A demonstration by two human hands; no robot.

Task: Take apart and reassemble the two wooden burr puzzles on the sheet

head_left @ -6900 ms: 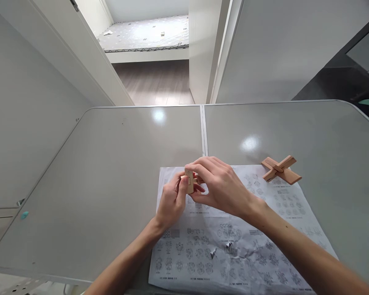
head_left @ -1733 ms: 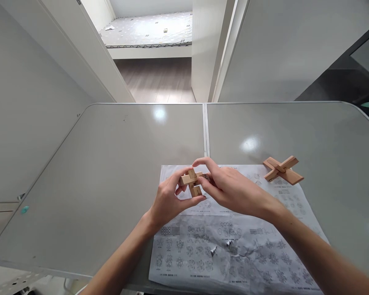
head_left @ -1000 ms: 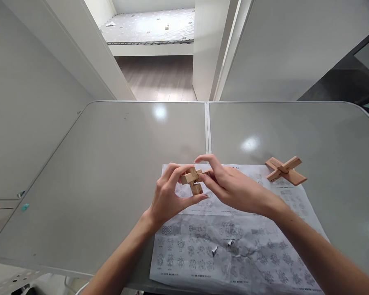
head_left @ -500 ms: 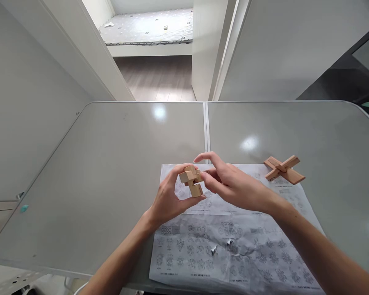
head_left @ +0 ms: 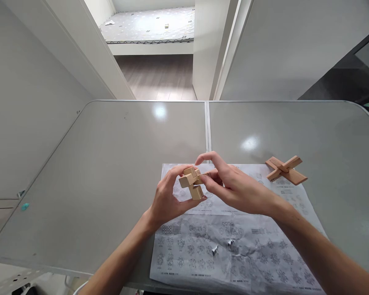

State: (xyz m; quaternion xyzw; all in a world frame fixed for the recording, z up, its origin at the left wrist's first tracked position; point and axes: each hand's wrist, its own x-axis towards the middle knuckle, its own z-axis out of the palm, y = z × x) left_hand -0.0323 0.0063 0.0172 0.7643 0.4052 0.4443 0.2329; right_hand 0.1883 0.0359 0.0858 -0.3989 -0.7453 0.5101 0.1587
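Both hands hold a small wooden burr puzzle (head_left: 191, 183) of notched light-wood sticks, raised a little above a printed sheet (head_left: 233, 241). My left hand (head_left: 167, 198) grips it from below and the left, thumb under the lower stick. My right hand (head_left: 233, 186) pinches its right side with thumb and middle finger, the index finger arched over the top. A second wooden piece, an X-shaped cross (head_left: 285, 170), lies flat at the sheet's far right corner, away from both hands.
The grey folding table (head_left: 110, 164) has a seam down its middle and rounded edges. The crumpled sheet of puzzle diagrams covers the near centre. Beyond the table stand white panels and a doorway to a room with a dark floor (head_left: 155, 76).
The puzzle has been turned slightly between the fingers, its lower stick now pointing more toward me. Both hands kept their grip and place. The cross on the table has not moved.
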